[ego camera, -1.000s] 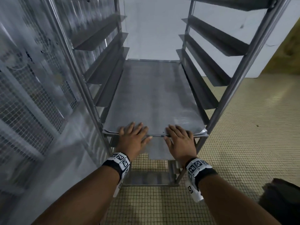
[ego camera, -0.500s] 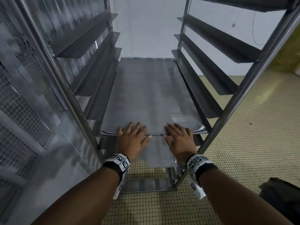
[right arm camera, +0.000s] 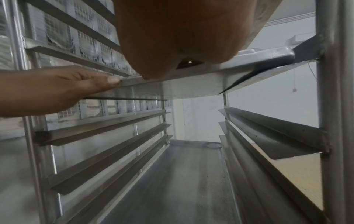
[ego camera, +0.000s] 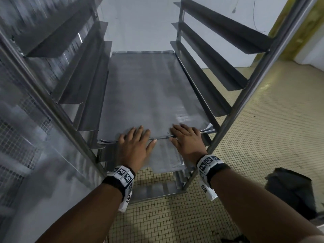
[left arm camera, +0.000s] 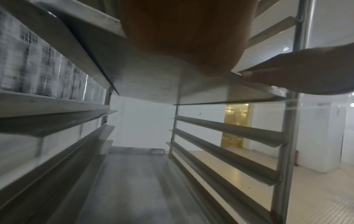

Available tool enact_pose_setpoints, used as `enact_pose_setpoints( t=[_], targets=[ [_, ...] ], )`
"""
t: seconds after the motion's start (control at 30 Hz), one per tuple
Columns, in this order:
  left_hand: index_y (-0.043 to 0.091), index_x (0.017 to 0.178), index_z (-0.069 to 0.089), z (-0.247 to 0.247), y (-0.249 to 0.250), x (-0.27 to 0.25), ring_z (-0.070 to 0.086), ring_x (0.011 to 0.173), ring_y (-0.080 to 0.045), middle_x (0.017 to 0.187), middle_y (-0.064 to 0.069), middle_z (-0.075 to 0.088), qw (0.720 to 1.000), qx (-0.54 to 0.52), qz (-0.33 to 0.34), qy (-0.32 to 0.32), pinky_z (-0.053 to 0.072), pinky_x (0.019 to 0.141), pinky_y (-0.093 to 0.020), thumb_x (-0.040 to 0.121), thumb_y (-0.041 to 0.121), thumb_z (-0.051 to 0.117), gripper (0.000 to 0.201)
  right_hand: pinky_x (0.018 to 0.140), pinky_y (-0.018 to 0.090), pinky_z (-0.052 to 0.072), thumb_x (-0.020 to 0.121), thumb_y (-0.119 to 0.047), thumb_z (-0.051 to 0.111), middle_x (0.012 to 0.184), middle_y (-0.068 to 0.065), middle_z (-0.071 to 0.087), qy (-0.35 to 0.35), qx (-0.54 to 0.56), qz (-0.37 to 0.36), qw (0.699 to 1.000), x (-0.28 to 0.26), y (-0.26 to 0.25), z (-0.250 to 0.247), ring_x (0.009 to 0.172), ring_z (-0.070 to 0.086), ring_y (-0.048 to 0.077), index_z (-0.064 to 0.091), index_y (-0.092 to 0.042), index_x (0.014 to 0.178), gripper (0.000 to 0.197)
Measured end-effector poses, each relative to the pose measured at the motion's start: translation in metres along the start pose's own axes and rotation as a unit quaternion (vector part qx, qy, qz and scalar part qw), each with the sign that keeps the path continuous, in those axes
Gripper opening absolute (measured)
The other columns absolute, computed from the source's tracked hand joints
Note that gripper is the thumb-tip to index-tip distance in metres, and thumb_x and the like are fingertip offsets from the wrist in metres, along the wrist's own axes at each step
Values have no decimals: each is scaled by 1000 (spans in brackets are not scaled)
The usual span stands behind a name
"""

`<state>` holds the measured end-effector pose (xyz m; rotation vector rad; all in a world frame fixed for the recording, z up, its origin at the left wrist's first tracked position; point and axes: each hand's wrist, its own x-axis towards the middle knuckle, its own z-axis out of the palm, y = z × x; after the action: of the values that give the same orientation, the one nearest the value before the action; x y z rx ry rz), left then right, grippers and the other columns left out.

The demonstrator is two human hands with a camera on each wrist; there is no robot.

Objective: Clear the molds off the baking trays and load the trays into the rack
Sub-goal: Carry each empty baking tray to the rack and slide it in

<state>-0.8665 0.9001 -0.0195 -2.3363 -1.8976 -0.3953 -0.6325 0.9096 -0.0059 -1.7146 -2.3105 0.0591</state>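
Observation:
A flat grey baking tray lies on a pair of runners inside the steel rack, with no molds on it. My left hand and right hand rest side by side on its front edge, fingers lying straight on top. From below, the tray's underside shows with my left palm over it. The right hand's thumb touches the front edge. In the right wrist view the left hand's thumb presses that same edge. A second tray sits a level lower, sticking out at the front.
Empty angled runners line both sides of the rack above and below. A wire-mesh wall stands close on the left. Tiled floor spreads to the right, with a dark object lying on it near my right arm.
Both hands stay flat on the tray's front edge. My head has come closer and higher over the rack; the tray has barely shifted on its runners.

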Motion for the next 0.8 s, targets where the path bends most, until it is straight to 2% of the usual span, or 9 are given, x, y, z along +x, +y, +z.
enact_pose_setpoints(
  t=[0.1,0.2,0.27,0.33,0.37,0.47,0.53,0.6,0.8],
  targets=[
    [21,141,51,4,11,-6,41,138,-31,149,-7,50,1000,-17,-16,17,24,111,-59,100,58,28,60,124,49,1,105,-51,36,165,-8,23,16,15,36,999,-15,-9,3,155,7,23,33,-33,155,53],
    [15,149,42,13,31,-20,28,147,-36,158,-13,38,999,-41,-1,32,2,119,-63,100,52,37,62,123,47,-8,106,-45,36,169,-6,-1,-6,39,60,997,-51,-16,10,154,-16,24,15,-34,160,59],
    [12,154,34,21,51,-32,10,154,-38,165,-16,23,996,-78,12,32,-5,120,-61,99,47,46,66,124,48,0,105,-43,40,169,-3,7,-26,41,71,996,-85,-11,12,155,-6,27,27,-32,157,55],
    [12,153,38,31,75,-44,2,154,-40,166,-19,15,991,-127,16,28,-1,119,-59,96,40,54,65,122,53,22,101,-41,45,160,-2,38,-29,51,97,994,-125,1,8,151,25,29,52,-29,144,45],
    [12,148,45,36,89,-49,7,153,-42,164,-21,21,988,-150,27,29,5,119,-59,95,37,56,59,116,53,33,99,-41,46,150,-3,52,-27,55,119,991,-148,10,6,143,40,26,60,-29,135,41],
    [8,117,66,47,136,-71,50,125,-38,125,-17,64,967,-222,125,13,40,105,-54,95,37,52,39,95,44,51,99,-42,50,123,-9,68,-26,68,217,974,-220,34,-5,116,58,18,68,-28,121,32],
    [12,100,71,48,173,-90,63,94,-29,95,-7,71,943,-271,188,-41,51,81,-39,96,43,46,40,86,40,53,99,-46,48,113,-8,71,-18,65,269,961,-268,45,-17,105,63,18,69,-26,117,34],
    [15,98,71,44,213,-109,63,80,-21,86,-1,70,918,-304,230,-110,48,66,-30,96,48,43,43,84,37,52,99,-46,51,109,-7,72,-1,63,328,943,-315,53,-34,102,65,19,71,-25,114,32],
    [23,113,71,31,350,-177,67,85,-15,95,5,73,850,-335,358,-195,55,73,-32,96,49,49,38,84,35,51,95,-47,53,106,-9,72,53,47,486,871,-457,77,-68,101,65,19,71,-30,107,27]
  ],
)
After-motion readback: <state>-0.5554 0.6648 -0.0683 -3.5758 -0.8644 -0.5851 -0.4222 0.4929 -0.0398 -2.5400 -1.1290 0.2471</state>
